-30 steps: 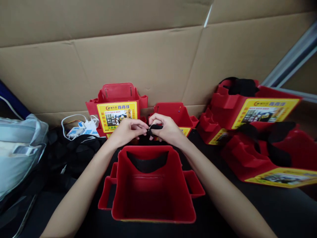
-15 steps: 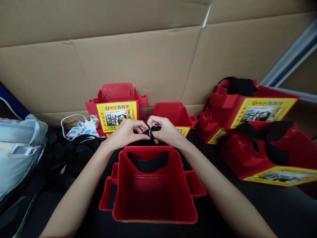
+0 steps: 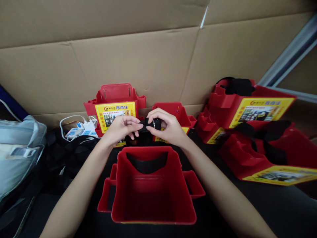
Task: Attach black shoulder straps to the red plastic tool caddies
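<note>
Both my hands hold a black strap point(image 3: 142, 127) just beyond the near red plastic tool box. My left hand point(image 3: 122, 128) pinches the strap between thumb and fingers. On the other side, my right hand point(image 3: 166, 126) grips it with fingers curled over the top; a shiny metal ring shows there. The near red tool box point(image 3: 155, 190) stands open side up, with side pockets on its left and right. A band of black strap point(image 3: 148, 164) crosses the inside of its far wall. The strap's run behind the box is partly hidden.
Another red tool box point(image 3: 116, 92) with a yellow label stands behind my left hand, a second point(image 3: 170, 107) behind my right. Strapped red boxes point(image 3: 223, 105) sit at right. A power strip point(image 3: 85, 130), black straps point(image 3: 71, 155) and a pale bag point(image 3: 19, 148) lie left; cardboard point(image 3: 136, 69) rises behind.
My hands have risen slightly and turned the strap, so more of it shows between them. The right fingers have opened out around the strap. The near box stays in place.
</note>
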{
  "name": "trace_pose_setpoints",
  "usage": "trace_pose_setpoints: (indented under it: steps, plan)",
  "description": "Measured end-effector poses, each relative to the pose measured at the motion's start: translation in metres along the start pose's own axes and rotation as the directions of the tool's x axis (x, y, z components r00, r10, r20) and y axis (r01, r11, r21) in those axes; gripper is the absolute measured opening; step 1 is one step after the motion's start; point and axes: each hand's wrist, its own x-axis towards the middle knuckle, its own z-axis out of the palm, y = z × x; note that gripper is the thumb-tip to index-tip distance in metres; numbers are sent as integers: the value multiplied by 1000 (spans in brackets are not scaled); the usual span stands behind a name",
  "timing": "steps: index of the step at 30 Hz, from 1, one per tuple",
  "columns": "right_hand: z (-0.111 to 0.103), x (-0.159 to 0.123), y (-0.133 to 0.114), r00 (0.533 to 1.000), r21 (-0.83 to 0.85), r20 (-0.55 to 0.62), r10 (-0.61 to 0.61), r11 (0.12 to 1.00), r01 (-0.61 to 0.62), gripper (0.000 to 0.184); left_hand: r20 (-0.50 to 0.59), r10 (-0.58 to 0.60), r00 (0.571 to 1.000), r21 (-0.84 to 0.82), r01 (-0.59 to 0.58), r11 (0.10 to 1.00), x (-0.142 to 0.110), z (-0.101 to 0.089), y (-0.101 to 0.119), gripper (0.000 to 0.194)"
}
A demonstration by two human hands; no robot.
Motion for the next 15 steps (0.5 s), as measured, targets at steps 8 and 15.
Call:
trace_pose_setpoints:
  steps: [8,15]
  plan:
    - [-15,-1,-2,979,50,137,148,986,-156,18,8,-96,995,117,95,989,-9,-25,14,16]
    - [-12,-1,-4,986,-101,106,130,988,-120,17,18,-110,994,266,102,959,-15,-32,18,15]
